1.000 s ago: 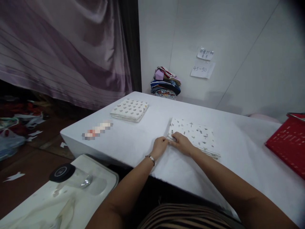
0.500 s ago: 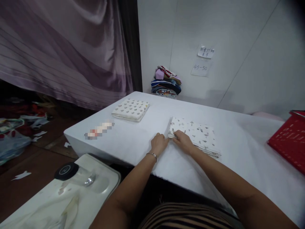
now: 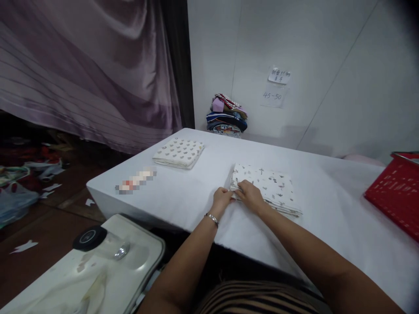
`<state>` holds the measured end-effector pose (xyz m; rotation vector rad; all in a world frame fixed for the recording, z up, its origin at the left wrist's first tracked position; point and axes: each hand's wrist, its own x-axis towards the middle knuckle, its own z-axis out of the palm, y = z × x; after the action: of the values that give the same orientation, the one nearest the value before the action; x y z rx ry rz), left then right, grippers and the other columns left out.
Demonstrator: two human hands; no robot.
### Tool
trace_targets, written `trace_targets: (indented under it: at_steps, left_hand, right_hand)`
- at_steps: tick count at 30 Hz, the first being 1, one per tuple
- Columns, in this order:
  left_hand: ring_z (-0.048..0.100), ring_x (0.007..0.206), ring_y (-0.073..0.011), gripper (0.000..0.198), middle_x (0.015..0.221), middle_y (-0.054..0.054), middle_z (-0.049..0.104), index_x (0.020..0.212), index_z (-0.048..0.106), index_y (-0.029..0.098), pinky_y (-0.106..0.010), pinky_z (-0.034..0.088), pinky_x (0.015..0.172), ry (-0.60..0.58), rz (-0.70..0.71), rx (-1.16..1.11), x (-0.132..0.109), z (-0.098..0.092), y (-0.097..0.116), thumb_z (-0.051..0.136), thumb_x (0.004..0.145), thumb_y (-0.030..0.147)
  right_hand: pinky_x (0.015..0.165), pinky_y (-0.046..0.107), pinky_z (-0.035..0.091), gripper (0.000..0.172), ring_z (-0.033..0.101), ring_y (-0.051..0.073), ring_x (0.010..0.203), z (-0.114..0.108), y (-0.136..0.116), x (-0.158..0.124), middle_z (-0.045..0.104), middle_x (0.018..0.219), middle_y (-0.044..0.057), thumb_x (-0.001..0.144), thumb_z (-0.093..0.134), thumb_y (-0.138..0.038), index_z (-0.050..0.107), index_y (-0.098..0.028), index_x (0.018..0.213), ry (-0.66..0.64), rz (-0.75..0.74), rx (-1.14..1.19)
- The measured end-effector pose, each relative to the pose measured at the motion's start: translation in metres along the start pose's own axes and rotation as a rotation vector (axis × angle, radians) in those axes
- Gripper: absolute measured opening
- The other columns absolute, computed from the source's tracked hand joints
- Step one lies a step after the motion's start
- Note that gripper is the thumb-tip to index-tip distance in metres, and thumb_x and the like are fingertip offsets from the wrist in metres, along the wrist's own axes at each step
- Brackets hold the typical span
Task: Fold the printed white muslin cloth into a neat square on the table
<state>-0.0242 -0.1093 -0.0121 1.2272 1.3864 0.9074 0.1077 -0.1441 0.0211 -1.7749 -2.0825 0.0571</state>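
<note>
A folded white cloth point(image 3: 276, 185) with small grey printed figures lies on the white-covered table point(image 3: 209, 152), its layered edge facing me. My right hand point(image 3: 250, 195) grips the near left corner, thumb low and fingers on top of the layers. Right beside it, my left hand point(image 3: 222, 199), with a bracelet at the wrist, has its fingers pinched together at the same corner. The fine detail between the fingertips is hidden. Farther left rests a second folded cloth point(image 3: 179, 152) with rows of grey motifs, touched by neither hand.
A blurred-out object point(image 3: 135, 181) lies at the table's left. At right stands a red basket point(image 3: 396, 192); a stack of folded fabrics point(image 3: 226, 117) is against the wall. A lidded clear jar point(image 3: 104, 242) lies on a white stand point(image 3: 144, 272) at lower left.
My left hand has shifted slightly right, up to the cloth's corner, and its fingers have drawn closer together. My right hand stays at that corner. The view has tilted a little.
</note>
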Motion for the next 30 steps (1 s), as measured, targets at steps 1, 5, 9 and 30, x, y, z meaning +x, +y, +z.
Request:
trace_targets:
  at_steps: [1,5,9,30]
  left_hand:
    - [0.061,0.067,-0.0115,0.014,0.069,0.0,0.058,0.071,0.044,0.018,-0.023,0.05,0.062,0.006,0.003,-0.01,-0.002,0.001,-0.003,0.057,0.073,0.013]
    - [0.058,0.062,-0.0099,0.019,0.064,0.003,0.054,0.072,0.046,0.018,-0.021,0.049,0.058,0.021,-0.002,-0.102,-0.005,0.003,-0.004,0.065,0.069,0.016]
    - [0.057,0.055,-0.0117,0.027,0.059,0.005,0.052,0.075,0.047,0.018,-0.024,0.048,0.054,-0.021,-0.115,-0.191,-0.002,0.003,0.005,0.072,0.066,0.022]
    - [0.04,0.04,-0.0058,0.02,0.046,0.006,0.044,0.067,0.05,0.016,-0.019,0.025,0.039,-0.177,-0.199,-0.306,-0.008,0.002,0.014,0.069,0.065,0.023]
  right_hand:
    - [0.071,0.025,0.037,0.012,0.053,0.017,0.09,0.001,-0.001,-0.001,0.058,0.095,0.004,0.089,0.05,-0.028,0.058,-0.02,0.093,-0.008,-0.009,0.002]
    - [0.069,0.024,0.036,0.01,0.053,0.016,0.084,0.002,0.0,-0.002,0.058,0.089,0.003,0.086,0.053,-0.027,0.059,-0.02,0.089,0.064,0.007,0.098]
    - [0.067,0.024,0.035,0.01,0.051,0.015,0.075,-0.01,0.005,0.006,0.058,0.08,0.001,0.08,0.058,-0.027,0.06,-0.018,0.086,0.143,0.079,0.196]
    - [0.07,0.025,0.036,0.014,0.053,0.015,0.08,-0.004,0.004,0.007,0.06,0.088,0.002,0.084,0.055,-0.027,0.061,-0.019,0.093,0.058,0.044,0.164]
